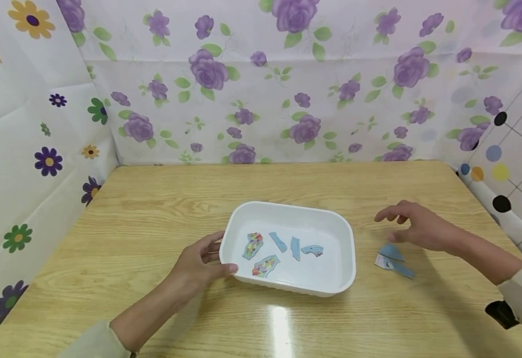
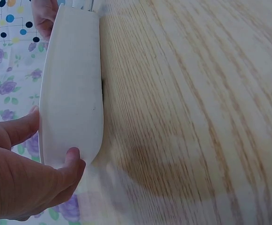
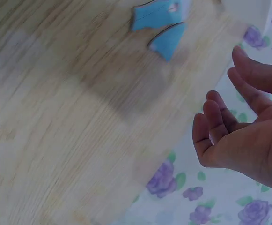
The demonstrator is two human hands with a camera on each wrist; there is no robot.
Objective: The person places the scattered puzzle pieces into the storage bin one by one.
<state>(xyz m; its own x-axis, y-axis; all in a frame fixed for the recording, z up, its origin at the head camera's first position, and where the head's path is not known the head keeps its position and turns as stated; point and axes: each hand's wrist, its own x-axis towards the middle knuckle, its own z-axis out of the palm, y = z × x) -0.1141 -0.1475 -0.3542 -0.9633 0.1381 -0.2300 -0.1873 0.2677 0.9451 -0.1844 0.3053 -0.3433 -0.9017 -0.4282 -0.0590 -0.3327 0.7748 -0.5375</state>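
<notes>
A white plastic tray point(image 1: 296, 289) lies in the middle of the table, with several flat, irregular pieces inside. Two of those, a multicoloured piece point(image 1: 254, 245) and another multicoloured piece point(image 1: 265, 267), lie at its left; slim light-blue pieces point(image 1: 295, 248) lie beside them. My left hand point(image 1: 194, 266) grips the tray's left end, thumb at the rim and fingers against the outer wall point(image 2: 72, 89). Right of the tray, a few blue pieces point(image 1: 391, 252) lie close together on the wood. Over them hovers my right hand point(image 1: 417, 226), fingers loosely bent, holding nothing.
The wooden table point(image 1: 153, 209) reaches back to a flowered cloth point(image 1: 261, 109). Patterned cloths hang at the left and right sides too. A small black object point(image 1: 502, 314) shows at the right sleeve.
</notes>
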